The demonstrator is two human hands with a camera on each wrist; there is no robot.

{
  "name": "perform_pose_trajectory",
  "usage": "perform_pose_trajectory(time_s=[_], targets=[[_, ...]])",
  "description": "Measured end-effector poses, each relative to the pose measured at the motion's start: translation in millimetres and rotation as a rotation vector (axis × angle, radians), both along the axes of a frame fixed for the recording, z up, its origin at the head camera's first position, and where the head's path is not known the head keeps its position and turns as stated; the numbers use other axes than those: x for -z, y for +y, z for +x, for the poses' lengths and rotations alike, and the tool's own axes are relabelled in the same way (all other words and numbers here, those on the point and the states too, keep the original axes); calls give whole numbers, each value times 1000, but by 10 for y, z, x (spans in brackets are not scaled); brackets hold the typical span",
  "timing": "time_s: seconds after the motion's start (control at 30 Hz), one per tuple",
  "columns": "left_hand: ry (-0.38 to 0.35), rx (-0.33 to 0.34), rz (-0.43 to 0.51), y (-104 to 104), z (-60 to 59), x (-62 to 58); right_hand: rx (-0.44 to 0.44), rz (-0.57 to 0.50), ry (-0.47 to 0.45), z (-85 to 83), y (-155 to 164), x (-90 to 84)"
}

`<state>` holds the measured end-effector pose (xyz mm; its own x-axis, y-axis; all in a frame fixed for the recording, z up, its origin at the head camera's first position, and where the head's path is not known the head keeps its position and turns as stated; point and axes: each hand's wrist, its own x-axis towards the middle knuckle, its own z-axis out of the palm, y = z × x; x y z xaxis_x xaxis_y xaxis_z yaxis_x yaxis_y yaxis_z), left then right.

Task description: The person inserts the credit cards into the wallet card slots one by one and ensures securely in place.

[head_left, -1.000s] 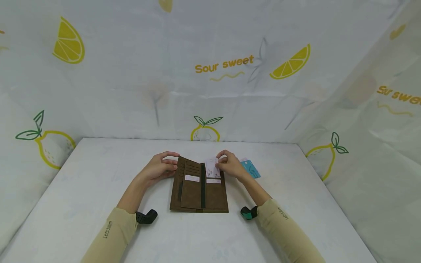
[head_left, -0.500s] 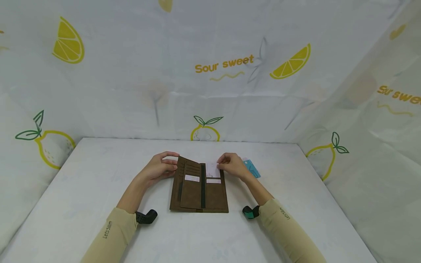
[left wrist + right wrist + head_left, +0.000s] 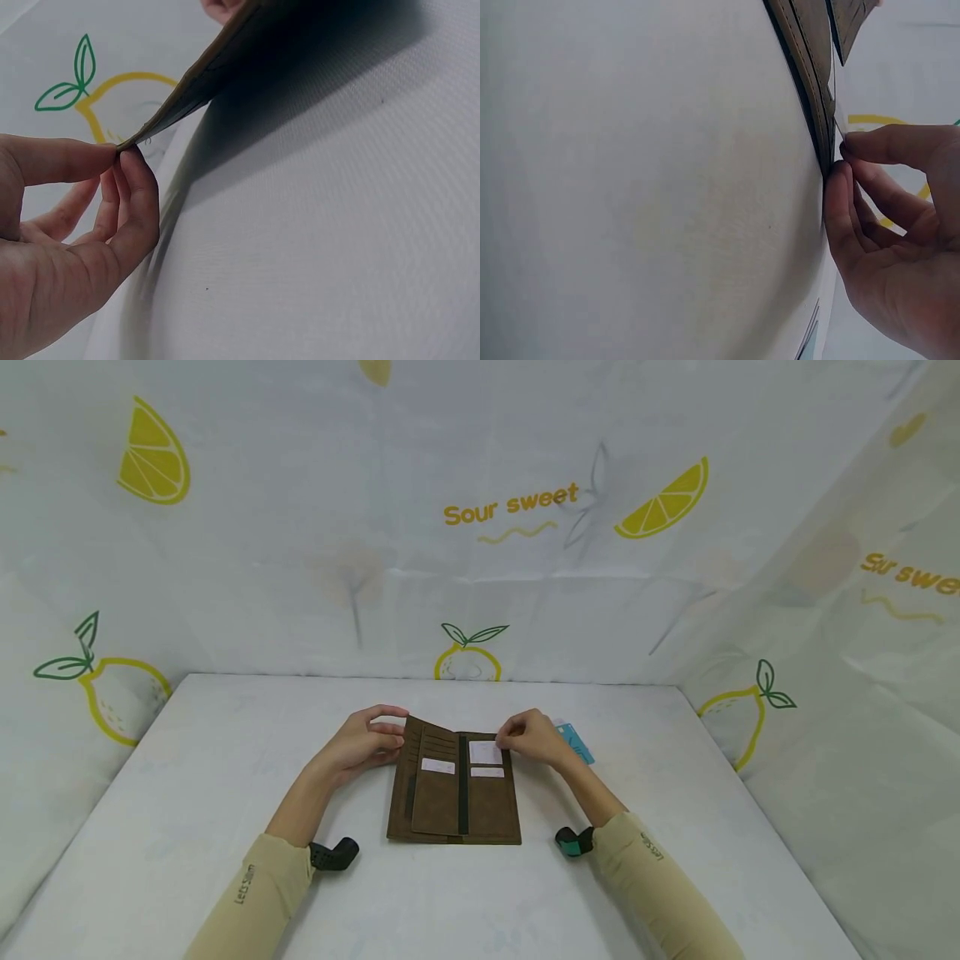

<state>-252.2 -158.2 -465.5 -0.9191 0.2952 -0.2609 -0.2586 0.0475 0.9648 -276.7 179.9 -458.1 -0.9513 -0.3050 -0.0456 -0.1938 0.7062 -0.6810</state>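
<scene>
A brown bifold wallet (image 3: 491, 810) lies spread on the table, its left side tilted up. My left hand (image 3: 365, 745) pinches the far left corner of that raised side between thumb and fingers, as the left wrist view shows. At the far right of the wallet my right hand (image 3: 531, 735) pinches the edge of a pale card (image 3: 483, 752), which sits partly down in a right-hand slot. Just below it a second pale card (image 3: 487, 772) shows as a strip in its slot. Another white card (image 3: 438, 766) peeks out of a pocket on the left flap.
A blue card (image 3: 576, 745) lies on the table behind my right wrist, over a pinkish card's edge. Black camera mounts (image 3: 335, 855) stick out from both wrists. A white curtain with lemon prints (image 3: 480, 577) rises behind the white table (image 3: 225, 735).
The pale card under my right hand has slid down into its slot, so less of it shows. My right hand has shifted slightly right and down. The left hand keeps its place.
</scene>
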Motion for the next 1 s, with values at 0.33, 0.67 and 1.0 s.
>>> perform_pose_trajectory(time_s=[0.33, 0.67, 1.0], targets=[[22, 12, -5, -7, -3, -15, -85, -17, -28, -4, 62, -11], [3, 7, 2, -22, 12, -5, -124, -41, -61, 33, 80, -4], [5, 15, 10, -13, 4, -1, -183, -43, -62, 33, 99, -22]])
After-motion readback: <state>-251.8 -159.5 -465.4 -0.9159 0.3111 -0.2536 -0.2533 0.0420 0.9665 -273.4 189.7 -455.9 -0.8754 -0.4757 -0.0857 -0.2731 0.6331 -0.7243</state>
